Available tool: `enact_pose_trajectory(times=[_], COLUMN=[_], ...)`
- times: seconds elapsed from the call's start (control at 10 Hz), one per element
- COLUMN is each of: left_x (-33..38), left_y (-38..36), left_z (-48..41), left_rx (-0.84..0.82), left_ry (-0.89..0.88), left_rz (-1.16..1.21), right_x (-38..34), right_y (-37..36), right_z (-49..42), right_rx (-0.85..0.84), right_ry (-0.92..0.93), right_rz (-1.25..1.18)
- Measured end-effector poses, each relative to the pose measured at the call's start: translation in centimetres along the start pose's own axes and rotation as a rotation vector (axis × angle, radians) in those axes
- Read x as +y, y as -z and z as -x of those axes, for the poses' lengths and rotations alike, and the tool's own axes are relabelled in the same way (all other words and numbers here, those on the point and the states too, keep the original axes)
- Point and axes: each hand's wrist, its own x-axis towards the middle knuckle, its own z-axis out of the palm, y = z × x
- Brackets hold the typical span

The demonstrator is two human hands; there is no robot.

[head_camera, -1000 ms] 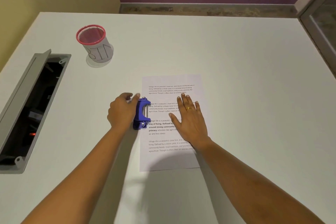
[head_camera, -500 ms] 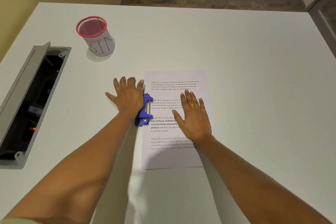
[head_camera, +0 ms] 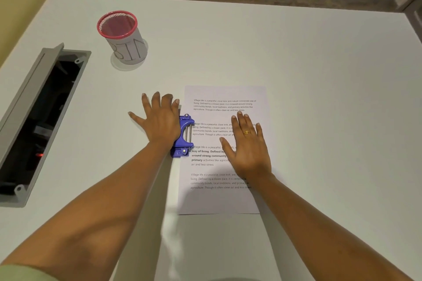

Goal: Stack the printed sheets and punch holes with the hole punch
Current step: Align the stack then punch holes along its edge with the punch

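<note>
The printed sheets [head_camera: 225, 96] lie in portrait on the white table [head_camera: 296, 64] as one squared pile, edges aligned closely enough that I cannot tell how many sheets there are. So the stacking part of the task looks done.

The blue hole punch [head_camera: 183, 137] sits at the middle of the pile's left long edge, its mouth facing the paper and the edge apparently fed into it. The left hand [head_camera: 159, 121] lies flat over the punch's handle, palm down, its fingers [head_camera: 157, 102] straight and spread, gripping nothing. It reads as the heel of the hand pressing the lever down. The right hand [head_camera: 247, 148] rests flat on the middle of the page, its fingers [head_camera: 242, 121] straight and slightly fanned (a gold ring [head_camera: 246, 132] on one), pinning the pile so it cannot slide.

My judgement is that the punching press is underway. Whether the holes are already cut cannot be seen, since the punch covers that spot. What seems left is to finish the press, let the lever rise, draw the punch off the edge and check the holes.

Well apart at the far left stand a red-rimmed mesh pen cup [head_camera: 123, 36] and an open cable tray [head_camera: 38, 116].
</note>
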Motion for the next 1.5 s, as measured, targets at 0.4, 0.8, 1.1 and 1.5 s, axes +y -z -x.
enact_pose_trajectory(times=[0.4, 0.8, 1.1, 1.5], left_x=[-0.6, -0.3, -0.4, 1.0], left_y=[-0.6, -0.3, -0.6, 0.4], left_z=[0.0, 0.1, -0.1, -0.8], left_rx=[0.025, 0.004, 0.01, -0.007], left_ry=[0.003, 0.014, 0.005, -0.005], left_rz=[0.015, 0.004, -0.043, -0.055], right_x=[-0.2, -0.2, -0.2, -0.1], right_y=[0.0, 0.0, 0.2, 0.0], right_z=[0.2, 0.2, 0.1, -0.2], right_rx=[0.038, 0.024, 0.023, 0.032], right_ry=[-0.004, -0.002, -0.003, -0.013], right_rz=[0.006, 0.007, 0.007, 0.0])
